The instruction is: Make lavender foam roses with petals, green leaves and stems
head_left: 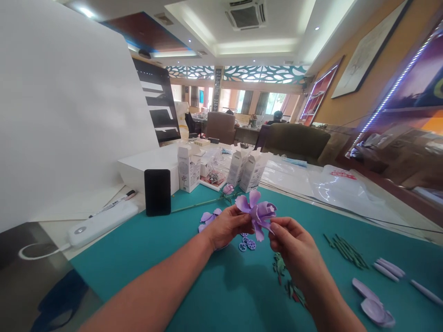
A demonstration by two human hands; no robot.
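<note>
A light purple flower (262, 212) with spread outer petals is held above the green mat (138, 258). My left hand (228, 226) grips it from the left, fingers closed at its base. On the right, my right hand (289, 237) pinches the tip of a lower petal between thumb and fingers. Below the flower lie small purple rings (247, 244). Loose purple petals (209, 217) rest behind my left forearm, partly hidden. Small green leaf pieces (278, 265) lie beside my right wrist. A finished-looking purple rose (228, 189) on a long green stem lies farther back.
White boxes (188, 170) stand at the mat's back edge, with a black upright device (158, 192) left of them. Green stems (346, 251) and purple parts (376, 309) lie right. A white power strip (104, 223) sits left. Plastic sheeting (339, 184) covers the back right.
</note>
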